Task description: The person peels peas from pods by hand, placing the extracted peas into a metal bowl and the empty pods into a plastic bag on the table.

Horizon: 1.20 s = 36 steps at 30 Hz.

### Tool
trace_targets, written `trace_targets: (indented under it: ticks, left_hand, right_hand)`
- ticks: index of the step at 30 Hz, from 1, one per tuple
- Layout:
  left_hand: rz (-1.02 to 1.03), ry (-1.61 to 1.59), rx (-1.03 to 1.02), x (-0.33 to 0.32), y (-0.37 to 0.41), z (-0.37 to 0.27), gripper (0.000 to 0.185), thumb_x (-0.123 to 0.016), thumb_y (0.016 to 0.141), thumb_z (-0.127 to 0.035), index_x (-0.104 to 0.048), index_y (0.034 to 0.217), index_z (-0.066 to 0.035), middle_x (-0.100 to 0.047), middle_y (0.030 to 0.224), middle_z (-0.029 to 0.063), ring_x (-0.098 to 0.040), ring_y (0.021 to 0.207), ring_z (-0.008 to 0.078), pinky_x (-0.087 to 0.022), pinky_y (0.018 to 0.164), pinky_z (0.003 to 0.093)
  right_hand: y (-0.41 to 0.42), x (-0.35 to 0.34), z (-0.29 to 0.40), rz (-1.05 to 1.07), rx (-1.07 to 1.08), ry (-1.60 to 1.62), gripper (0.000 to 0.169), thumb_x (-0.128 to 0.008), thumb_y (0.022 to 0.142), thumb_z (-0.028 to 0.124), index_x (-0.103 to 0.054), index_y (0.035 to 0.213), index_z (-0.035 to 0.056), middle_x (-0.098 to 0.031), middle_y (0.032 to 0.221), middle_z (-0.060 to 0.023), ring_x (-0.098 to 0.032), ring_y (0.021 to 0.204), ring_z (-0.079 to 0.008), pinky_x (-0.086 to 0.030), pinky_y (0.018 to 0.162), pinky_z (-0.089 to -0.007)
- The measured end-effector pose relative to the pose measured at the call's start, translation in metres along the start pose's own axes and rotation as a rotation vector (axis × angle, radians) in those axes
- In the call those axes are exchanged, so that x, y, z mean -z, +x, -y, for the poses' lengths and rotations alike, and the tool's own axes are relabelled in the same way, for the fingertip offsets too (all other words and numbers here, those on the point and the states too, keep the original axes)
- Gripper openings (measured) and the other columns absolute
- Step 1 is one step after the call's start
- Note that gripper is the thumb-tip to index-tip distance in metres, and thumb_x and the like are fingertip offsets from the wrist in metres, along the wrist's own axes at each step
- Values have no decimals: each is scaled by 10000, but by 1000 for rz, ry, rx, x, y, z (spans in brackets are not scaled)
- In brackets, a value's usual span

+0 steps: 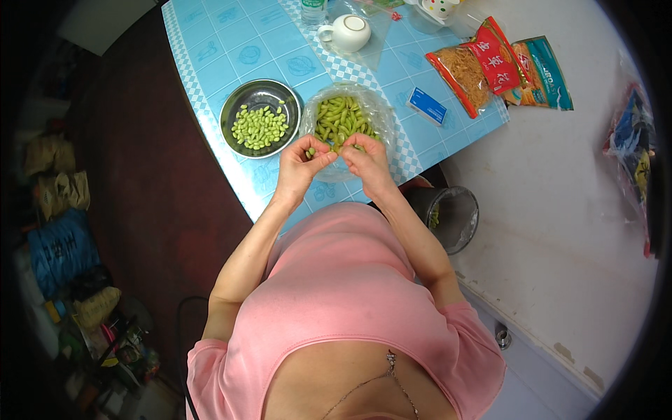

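Observation:
My left hand (306,164) and my right hand (366,159) meet fingertip to fingertip over the near part of a plastic-lined bowl (387,113). Green soybean pods (341,116) fill this bowl. A green bean (311,151) shows between the fingers of my left hand. Something green, likely a pod (359,147), is pinched in my right hand; fingers partly hide it. Left of the bowl stands a round steel dish (229,100) with many shelled green beans (258,126) in it.
On the blue patterned tablecloth (252,31) are a white mug (350,32) lying tipped, a bottle (314,10), a small blue box (427,106) and red-edged food packets (475,68). Below the table's right edge stands a lined waste bin (455,223) holding some pods, beside the wall.

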<state>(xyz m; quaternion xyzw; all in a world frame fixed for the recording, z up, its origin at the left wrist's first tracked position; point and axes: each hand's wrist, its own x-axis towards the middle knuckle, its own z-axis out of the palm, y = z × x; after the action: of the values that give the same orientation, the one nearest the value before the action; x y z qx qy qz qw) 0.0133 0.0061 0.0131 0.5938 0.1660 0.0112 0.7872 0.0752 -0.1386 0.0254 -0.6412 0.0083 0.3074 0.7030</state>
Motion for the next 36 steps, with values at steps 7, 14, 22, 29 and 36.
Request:
trace_targets:
  ticks: [7,14,22,29,36]
  left_hand:
    - [127,-386,262,15,4,8,64,-618,865,-102,-613,864,-38,-571,738,-8,-495,615,68,-398,576,190]
    - [142,-510,324,17,4,10,87,-592,883,-119,-610,869,-35,-584,750,12,-539,636,79,-432,578,188]
    - [116,-534,574,9,-2,-1,142,-582,895,-147,-588,918,-7,-590,774,39,-548,656,96,-426,515,192]
    - [52,-652,468,9,0,12,120,-588,887,-108,-580,877,11,-587,739,56,-513,613,89,-392,472,195]
    - [72,-425,253,1,-6,16,80,-557,878,-58,-549,941,-8,-615,801,68,-544,655,95,-389,547,209]
  right_hand:
    - [2,2,0,2,-15,-13,82,-633,780,136,-590,740,79,-516,664,50,-424,561,-19,-331,473,-181]
    - [2,2,0,29,-15,29,62,-627,784,97,-586,741,81,-514,664,50,-411,554,-12,-320,466,-176]
    - [0,-7,-15,-166,495,-408,60,-629,778,43,-589,800,4,-589,710,-1,-536,628,-77,-430,529,-246]
    - [-9,-15,-19,-191,550,-407,66,-636,781,35,-615,830,-4,-617,714,-49,-565,672,-79,-457,571,-253]
    - [-4,-12,-21,-150,420,-168,55,-592,815,50,-607,837,1,-589,691,-13,-517,611,-48,-386,503,-195]
